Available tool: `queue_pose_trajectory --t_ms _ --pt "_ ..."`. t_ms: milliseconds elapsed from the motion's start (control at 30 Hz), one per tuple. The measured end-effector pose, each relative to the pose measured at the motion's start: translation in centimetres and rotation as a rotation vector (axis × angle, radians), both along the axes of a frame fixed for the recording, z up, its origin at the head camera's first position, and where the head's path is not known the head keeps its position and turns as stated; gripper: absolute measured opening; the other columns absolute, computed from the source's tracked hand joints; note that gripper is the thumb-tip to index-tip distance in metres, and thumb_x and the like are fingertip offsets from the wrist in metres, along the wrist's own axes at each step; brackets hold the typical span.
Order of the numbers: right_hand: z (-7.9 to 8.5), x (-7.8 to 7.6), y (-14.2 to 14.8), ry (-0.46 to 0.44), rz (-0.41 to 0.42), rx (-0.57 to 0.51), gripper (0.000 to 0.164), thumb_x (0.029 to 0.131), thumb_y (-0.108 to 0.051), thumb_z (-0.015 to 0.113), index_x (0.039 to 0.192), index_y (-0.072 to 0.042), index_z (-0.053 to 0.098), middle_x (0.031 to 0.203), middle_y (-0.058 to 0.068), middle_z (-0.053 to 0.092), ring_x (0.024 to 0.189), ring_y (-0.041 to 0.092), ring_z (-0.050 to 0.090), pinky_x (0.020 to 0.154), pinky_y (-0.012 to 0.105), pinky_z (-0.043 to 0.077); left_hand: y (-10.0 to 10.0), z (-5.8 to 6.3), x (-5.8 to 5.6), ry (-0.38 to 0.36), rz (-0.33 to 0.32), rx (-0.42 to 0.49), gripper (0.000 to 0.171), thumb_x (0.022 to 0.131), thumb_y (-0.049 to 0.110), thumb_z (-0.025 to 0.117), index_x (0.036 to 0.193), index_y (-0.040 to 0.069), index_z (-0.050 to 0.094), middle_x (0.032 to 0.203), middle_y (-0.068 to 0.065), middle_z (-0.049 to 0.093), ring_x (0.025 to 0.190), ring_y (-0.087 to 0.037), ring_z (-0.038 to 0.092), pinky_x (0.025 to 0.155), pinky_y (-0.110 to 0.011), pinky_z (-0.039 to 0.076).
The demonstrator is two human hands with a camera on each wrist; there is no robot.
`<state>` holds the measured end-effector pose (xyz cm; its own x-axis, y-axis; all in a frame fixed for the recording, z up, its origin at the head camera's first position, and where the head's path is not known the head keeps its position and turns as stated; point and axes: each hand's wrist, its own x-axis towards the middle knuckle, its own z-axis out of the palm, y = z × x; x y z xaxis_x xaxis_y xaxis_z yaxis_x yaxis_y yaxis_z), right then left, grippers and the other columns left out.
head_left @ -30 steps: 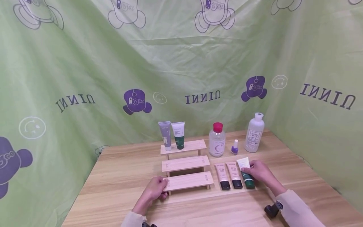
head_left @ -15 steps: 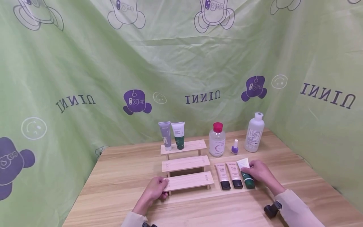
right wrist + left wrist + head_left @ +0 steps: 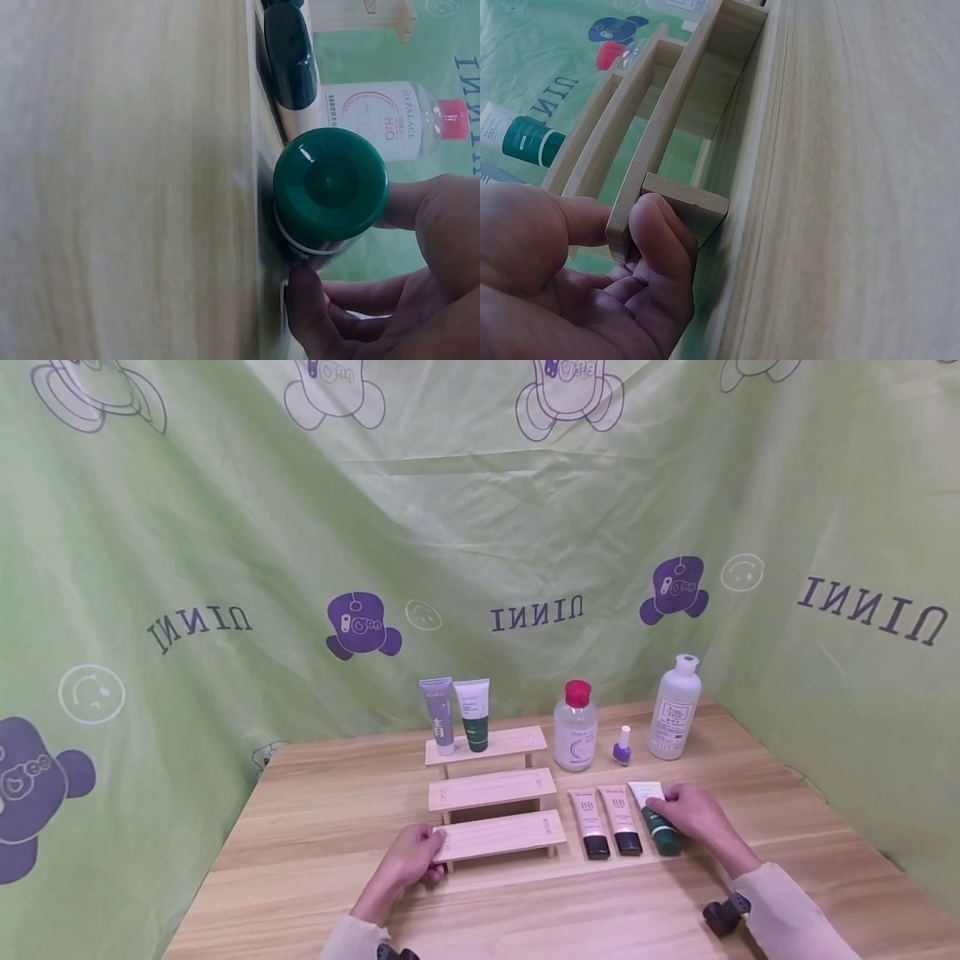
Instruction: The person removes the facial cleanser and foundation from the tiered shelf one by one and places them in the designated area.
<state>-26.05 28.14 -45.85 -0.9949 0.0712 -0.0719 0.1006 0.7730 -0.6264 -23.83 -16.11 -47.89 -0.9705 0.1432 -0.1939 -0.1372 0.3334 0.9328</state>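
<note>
While the left hand (image 3: 408, 857) pinches the left end of the front wooden stand (image 3: 501, 837), thumb above the board and fingers beneath, the right hand (image 3: 693, 814) pinches a green-and-white tube (image 3: 663, 831) between thumb and fingers.

Held tube: 1, between the row of pink tubes and the right edge of the surface (image 3: 330, 793); green cap angled toward the near edge, white tail toward the back edge. Whether it fully rests on the surface cannot be told.

Pink tubes, marked BB: 2, a left tube (image 3: 588, 814) and a right tube (image 3: 619, 812), lying side by side just right of the front stand, black caps toward the near edge.

Stands: 3 in all, stepping from the front 1 to the middle stand (image 3: 492, 789) and the rear stand (image 3: 517, 743), the last nearest the back edge. On its left half, upright: 1 grey-purple tube (image 3: 438, 714) and 1 white-and-green tube (image 3: 472, 714).

Bottles, upright: 1 red-capped clear bottle (image 3: 575, 739), just right of the rear stand; 1 purple nail polish (image 3: 622, 752); 1 white bottle (image 3: 673, 714), near the back right corner.

Backdrop: 1 green printed curtain (image 3: 450, 527).
</note>
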Motion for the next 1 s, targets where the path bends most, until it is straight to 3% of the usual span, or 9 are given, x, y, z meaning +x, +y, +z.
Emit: queue_pose_trajectory --t_ms 67,200,300,467,633,800,1000 --pt "0.2 -0.1 0.1 -0.015 -0.006 -0.002 0.034 0.095 -0.033 0.059 0.081 -0.001 0.06 0.073 0.008 0.055 0.067 0.021 0.051 0.057 0.03 0.043 0.0 0.0 0.0 0.006 -0.001 -0.003 0.028 0.101 0.02 0.051 0.1 -0.007 0.056 0.07 -0.008 0.059 0.049 -0.009 0.055 0.045 -0.021 0.051" --pt "0.7 -0.3 0.0 0.026 -0.029 -0.007 0.046 0.098 -0.033 0.054 0.108 0.011 0.058 0.093 0.023 0.062 0.082 0.031 0.059 0.068 0.04 0.052 -0.1 0.1 -0.1 0.011 0.001 -0.005 0.029 0.101 0.021 0.051 0.1 -0.007 0.056 0.071 -0.008 0.059 0.05 -0.01 0.055 0.045 -0.022 0.052" --pt "1.3 -0.8 -0.7 0.164 -0.038 -0.012 0.05 0.097 -0.026 0.055 0.123 0.017 0.051 0.106 0.03 0.061 0.092 0.037 0.06 0.077 0.049 0.053 -0.2 0.2 -0.2 0.013 0.005 -0.003 0.029 0.101 0.021 0.051 0.1 -0.007 0.056 0.071 -0.008 0.06 0.05 -0.01 0.055 0.045 -0.022 0.052" --pt "3.2 -1.9 -2.8 0.414 -0.011 -0.042 0.04 0.094 -0.015 0.057 0.123 0.013 0.054 0.104 0.024 0.062 0.093 0.036 0.06 0.081 0.051 0.052 -0.2 0.2 -0.3 0.012 0.008 -0.001 0.027 0.101 0.019 0.05 0.099 -0.007 0.057 0.071 -0.008 0.06 0.051 -0.01 0.056 0.046 -0.021 0.053" --pt "5.8 -2.9 -5.4 0.546 0.065 -0.125 0.038 0.093 -0.012 0.06 0.124 0.009 0.056 0.108 0.023 0.063 0.098 0.035 0.061 0.084 0.049 0.054 -0.1 0.1 -0.2 0.002 -0.002 0.003 0.026 0.1 0.018 0.051 0.099 -0.007 0.057 0.071 -0.009 0.06 0.05 -0.01 0.056 0.045 -0.021 0.052" --pt "7.8 -3.7 -8.7 0.6 0.203 -0.239 0.04 0.093 -0.012 0.063 0.128 0.006 0.054 0.114 0.023 0.063 0.102 0.034 0.062 0.087 0.047 0.056 0.0 0.0 0.0 0.0 -0.003 0.003 0.026 0.1 0.018 0.051 0.097 -0.007 0.056 0.07 -0.007 0.059 0.05 -0.009 0.056 0.045 -0.02 0.052" --pt "7.9 -5.3 -13.2 0.535 0.362 -0.352 0.044 0.092 -0.012 0.066 0.13 0.005 0.053 0.121 0.024 0.061 0.105 0.035 0.062 0.092 0.047 0.054 0.0 -0.1 0.1 0.012 0.003 0.004 0.026 0.101 0.019 0.051 0.095 -0.006 0.056 0.07 -0.006 0.058 0.05 -0.009 0.056 0.045 -0.02 0.051"
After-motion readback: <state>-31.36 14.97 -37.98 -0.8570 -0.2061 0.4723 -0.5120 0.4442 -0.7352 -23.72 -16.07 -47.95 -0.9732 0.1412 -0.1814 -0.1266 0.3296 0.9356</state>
